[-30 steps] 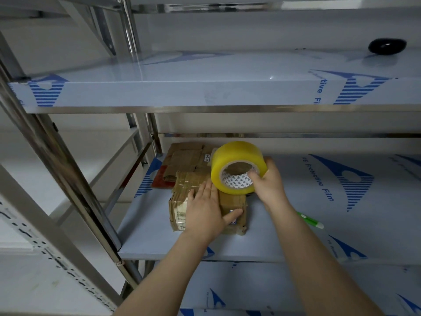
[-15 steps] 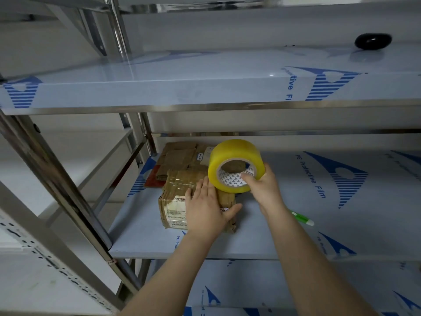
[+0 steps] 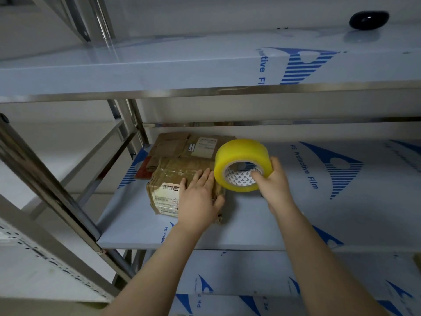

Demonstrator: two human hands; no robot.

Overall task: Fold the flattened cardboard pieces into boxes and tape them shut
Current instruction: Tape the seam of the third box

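Note:
A small folded cardboard box [image 3: 167, 179] with shipping labels sits on the middle shelf [image 3: 250, 233]. My left hand [image 3: 200, 197] lies flat on its top, fingers straight, pressing it down. My right hand [image 3: 273, 183] grips a large yellow tape roll [image 3: 241, 156], fingers hooked through its core, holding it just right of the box's far corner. Flattened cardboard pieces [image 3: 182, 145] lie stacked behind the box at the shelf's back left.
A steel upright [image 3: 45, 190] slants down the left side. The upper shelf [image 3: 205, 71] overhangs the work area, with a black object [image 3: 369, 19] at its far right. A lower shelf [image 3: 273, 281] shows beneath my arms.
The tape roll and my right hand have shifted slightly right, off the box's top toward its far right corner. My left hand stays flat on the box.

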